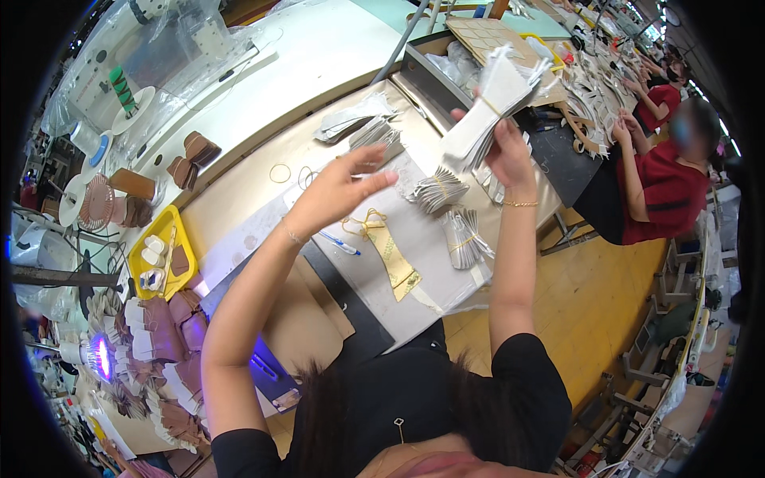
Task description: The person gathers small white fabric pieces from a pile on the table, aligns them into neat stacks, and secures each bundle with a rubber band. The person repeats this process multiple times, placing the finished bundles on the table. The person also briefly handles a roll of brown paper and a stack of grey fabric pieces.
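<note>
Banded bundle of white strips [488, 119] sits in the right hand [510, 155], raised over the far right part of the bench [231, 219]; on my feed that grip is closed around it, the band crossing its middle. I see the left hand [341, 187] with a wide grip, thumb well apart from the fingers. Below and between the 2 forearms, I count 2 tied bundles [438, 191] just beside each other, near a yellow flared piece [392, 261] and a blue-and-white pen [341, 243] on a grey sheet [370, 293]. Farther left, I make out a yellow tray [168, 217] carrying small white pieces [153, 245]
</note>
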`<state>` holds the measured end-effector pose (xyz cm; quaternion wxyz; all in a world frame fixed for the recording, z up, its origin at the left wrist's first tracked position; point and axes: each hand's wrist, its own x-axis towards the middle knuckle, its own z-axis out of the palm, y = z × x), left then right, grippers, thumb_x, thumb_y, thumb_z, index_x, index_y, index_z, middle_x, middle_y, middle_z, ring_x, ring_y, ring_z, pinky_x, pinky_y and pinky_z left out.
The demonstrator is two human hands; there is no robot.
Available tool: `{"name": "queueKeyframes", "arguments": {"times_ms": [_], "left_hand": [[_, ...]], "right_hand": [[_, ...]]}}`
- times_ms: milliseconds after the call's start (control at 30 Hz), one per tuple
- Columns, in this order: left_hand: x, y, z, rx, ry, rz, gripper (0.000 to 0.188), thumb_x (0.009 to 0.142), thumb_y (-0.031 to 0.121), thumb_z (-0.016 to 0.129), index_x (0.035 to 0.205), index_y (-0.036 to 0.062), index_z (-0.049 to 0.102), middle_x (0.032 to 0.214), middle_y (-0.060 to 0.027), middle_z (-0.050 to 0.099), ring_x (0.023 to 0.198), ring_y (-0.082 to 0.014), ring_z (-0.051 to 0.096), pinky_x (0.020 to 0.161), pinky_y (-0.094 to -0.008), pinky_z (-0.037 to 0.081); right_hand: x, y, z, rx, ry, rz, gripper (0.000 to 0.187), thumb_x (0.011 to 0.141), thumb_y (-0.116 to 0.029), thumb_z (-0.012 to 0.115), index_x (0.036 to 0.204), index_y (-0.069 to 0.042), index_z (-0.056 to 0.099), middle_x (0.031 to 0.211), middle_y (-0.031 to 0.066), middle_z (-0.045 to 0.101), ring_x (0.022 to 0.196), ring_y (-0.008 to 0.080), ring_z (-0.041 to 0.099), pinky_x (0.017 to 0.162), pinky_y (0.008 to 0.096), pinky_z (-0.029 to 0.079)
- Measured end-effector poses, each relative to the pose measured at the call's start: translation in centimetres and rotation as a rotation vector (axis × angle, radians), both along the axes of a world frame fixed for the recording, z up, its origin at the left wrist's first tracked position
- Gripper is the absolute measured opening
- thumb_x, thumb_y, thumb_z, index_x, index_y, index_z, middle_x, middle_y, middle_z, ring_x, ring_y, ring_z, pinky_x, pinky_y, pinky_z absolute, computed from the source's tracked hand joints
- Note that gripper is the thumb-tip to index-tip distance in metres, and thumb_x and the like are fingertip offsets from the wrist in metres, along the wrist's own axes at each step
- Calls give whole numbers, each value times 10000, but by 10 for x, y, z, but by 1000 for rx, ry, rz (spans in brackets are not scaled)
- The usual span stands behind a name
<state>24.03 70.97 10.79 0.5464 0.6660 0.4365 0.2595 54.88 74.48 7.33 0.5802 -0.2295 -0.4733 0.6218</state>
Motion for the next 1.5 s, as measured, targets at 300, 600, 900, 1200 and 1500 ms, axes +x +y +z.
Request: {"name": "queueKeyframes", "arguments": {"times_ms": [300,600,900,1200,1500], "left_hand": [[-1,-11,-2,-398,-769,121,624,879,526,614,1233,19,524,1088,-83,606,946,-145,604,825,-304,521],[-11,-5,-5,-508,-627,316,463,887,452,620,1002,4,594,766,-89,634,596,-165,642,555,-279,557],[-14,3,2,-436,-707,312,533,902,509,553,982,-17,581,765,-122,641,614,-185,648,552,-286,564],[-47,25,-12,-303,-1199,713,552,946,438,523,1206,-46,468,1069,-190,582,995,-289,593,994,-452,456],[-47,21,-17,-467,-1066,332,591,874,280,599,1304,-73,399,1188,-224,578,1028,-314,602,918,-423,508]], "right_hand": [[-144,-49,17,122,-477,-113,531,822,-176,741,1258,-56,462,1027,69,615,885,135,611,785,257,491],[-166,-62,33,636,-951,-520,159,798,-5,660,956,2,662,903,99,641,786,254,645,696,331,532],[-150,-55,21,220,-189,47,95,895,-120,636,867,-30,624,902,15,608,929,121,563,913,316,406],[-156,-95,3,130,-621,0,99,859,-131,671,872,-36,644,876,35,622,823,156,550,738,263,455],[-43,-32,-44,106,-1307,-685,82,791,-52,653,866,-28,676,976,146,630,842,292,634,793,352,500]]}}
